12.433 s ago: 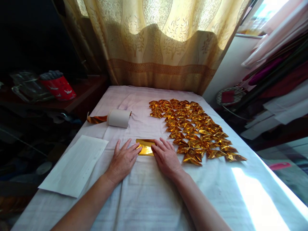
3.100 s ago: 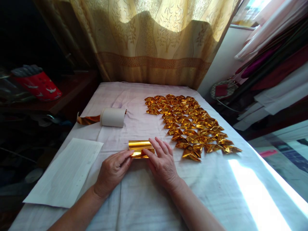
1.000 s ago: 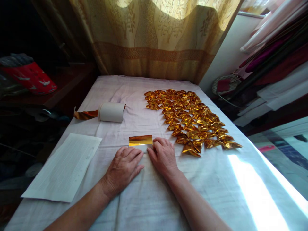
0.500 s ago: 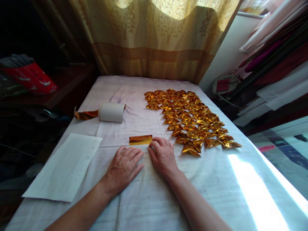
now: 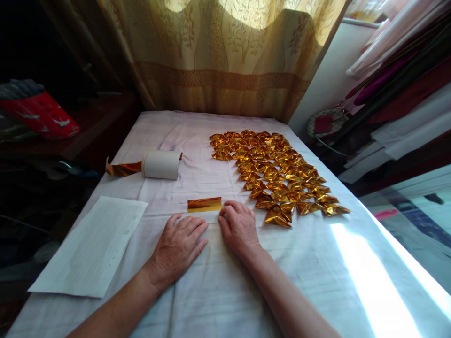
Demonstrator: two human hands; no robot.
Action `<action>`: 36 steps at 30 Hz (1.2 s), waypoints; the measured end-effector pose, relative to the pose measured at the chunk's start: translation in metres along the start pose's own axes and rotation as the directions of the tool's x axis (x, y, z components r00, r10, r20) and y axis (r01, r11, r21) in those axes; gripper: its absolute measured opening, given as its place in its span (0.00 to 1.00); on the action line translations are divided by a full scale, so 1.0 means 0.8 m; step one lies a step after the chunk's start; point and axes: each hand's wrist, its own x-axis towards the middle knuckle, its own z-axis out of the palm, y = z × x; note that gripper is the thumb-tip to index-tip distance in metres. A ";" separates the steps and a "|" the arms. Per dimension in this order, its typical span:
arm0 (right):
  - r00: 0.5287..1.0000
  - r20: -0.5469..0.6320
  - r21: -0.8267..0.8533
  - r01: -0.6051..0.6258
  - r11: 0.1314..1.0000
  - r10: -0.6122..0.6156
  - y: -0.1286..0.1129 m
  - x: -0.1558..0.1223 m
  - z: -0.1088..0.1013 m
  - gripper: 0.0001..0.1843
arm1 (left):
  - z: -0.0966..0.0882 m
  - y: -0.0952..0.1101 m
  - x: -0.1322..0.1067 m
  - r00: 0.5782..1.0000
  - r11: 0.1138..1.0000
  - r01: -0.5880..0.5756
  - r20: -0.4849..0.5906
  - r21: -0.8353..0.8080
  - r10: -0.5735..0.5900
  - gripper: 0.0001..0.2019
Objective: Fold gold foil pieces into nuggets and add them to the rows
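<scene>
From the wearer's head view, the gold strip (image 5: 204,204) lies flat on the white cloth (image 5: 211,291), near the middle of the table, its long edges running side to side. The left hand (image 5: 179,244) rests palm down on the near side of it, the middle fingers close together, the index finger and thumb a little apart. The right hand (image 5: 239,230) sits at the strip's right end, fingers curled in and bunched together, knuckles just beside the short edge — I cannot tell whether they pinch anything.

White cloth shows between the two hands, and a broad stretch of it runs from the strip to the roll (image 5: 161,165), well apart at upper left. The roll's loose foil tail (image 5: 123,169) reaches the table's left edge. Nearer, the printed sheet (image 5: 91,249) lies slantwise, its near left corner at that same edge.

The right side is tighter — rows of folded gold pieces (image 5: 275,175) come close to the right hand, and the outermost lies near the table's right edge. Behind the far edge hangs the curtain (image 5: 211,84).
</scene>
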 end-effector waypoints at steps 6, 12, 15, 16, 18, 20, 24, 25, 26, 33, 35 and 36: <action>1.000 -0.007 0.017 -0.010 1.000 0.011 0.007 -0.003 -0.003 0.05 | -0.005 -0.009 -0.007 0.999 0.999 0.001 -0.048 0.035 0.000 0.16; 1.000 -0.006 0.015 -0.016 1.000 0.016 0.006 -0.003 -0.002 0.04 | -0.013 -0.023 -0.025 0.999 0.997 0.021 -0.048 0.073 -0.017 0.16; 1.000 -0.017 0.016 -0.010 1.000 0.010 0.007 -0.003 -0.001 0.05 | -0.019 -0.028 -0.031 1.000 0.995 0.015 -0.027 0.098 -0.013 0.16; 1.000 -0.020 0.015 -0.008 1.000 0.008 0.007 -0.003 -0.001 0.05 | -0.021 -0.029 -0.032 1.000 0.995 0.011 -0.025 0.104 -0.008 0.16; 1.000 -0.027 0.013 -0.002 1.000 0.003 0.007 -0.003 -0.001 0.05 | -0.024 -0.028 -0.028 0.999 0.994 0.008 -0.033 0.108 -0.004 0.15; 0.999 -0.034 0.013 0.002 1.000 -0.001 0.006 -0.003 -0.001 0.05 | -0.025 -0.023 -0.021 0.998 0.994 0.009 -0.055 0.113 -0.003 0.15; 1.000 -0.030 0.017 0.000 1.000 0.001 0.006 -0.003 -0.002 0.05 | -0.017 -0.001 0.001 0.998 0.995 -0.001 -0.061 0.097 0.007 0.15; 1.000 -0.026 0.018 -0.003 1.000 0.003 0.006 -0.003 -0.002 0.05 | -0.013 0.005 0.006 0.999 0.997 -0.015 -0.042 0.074 0.018 0.16; 1.000 -0.022 0.019 -0.005 1.000 0.006 0.006 -0.003 -0.002 0.05 | -0.009 0.012 0.010 0.999 0.998 -0.037 -0.020 0.050 0.038 0.17; 1.000 -0.026 0.040 -0.005 0.999 0.006 0.006 -0.003 -0.003 0.04 | -0.002 0.018 0.009 0.999 0.998 -0.047 -0.002 0.046 0.047 0.19; 0.999 -0.033 0.044 -0.002 0.999 0.004 0.006 -0.003 -0.003 0.04 | -0.005 0.011 0.003 0.999 0.998 -0.036 -0.017 0.053 0.037 0.18; 0.999 -0.034 0.045 -0.002 0.999 0.003 0.006 -0.003 -0.003 0.05 | -0.007 0.007 0.000 0.999 0.998 -0.023 -0.027 0.055 0.025 0.17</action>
